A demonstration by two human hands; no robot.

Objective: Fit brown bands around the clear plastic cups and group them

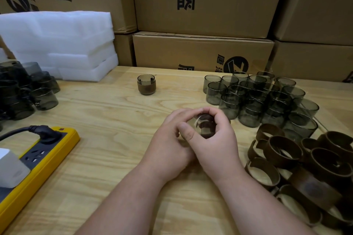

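Both hands meet at the table's middle around one smoky clear cup [205,125]. My left hand [170,139] grips its left side, and my right hand [215,139] curls over its right side and rim. A brown band seems to sit on the cup, mostly hidden by the fingers. One banded cup [146,84] stands alone toward the back. Several bare cups [257,97] cluster at the right. Several loose brown bands [298,166] lie piled at the front right.
A yellow power strip [36,160] with a black plug lies at the front left. More dark cups [23,89] are heaped at the far left. White foam sheets [61,44] are stacked behind them. Cardboard boxes [202,51] wall the table's back edge.
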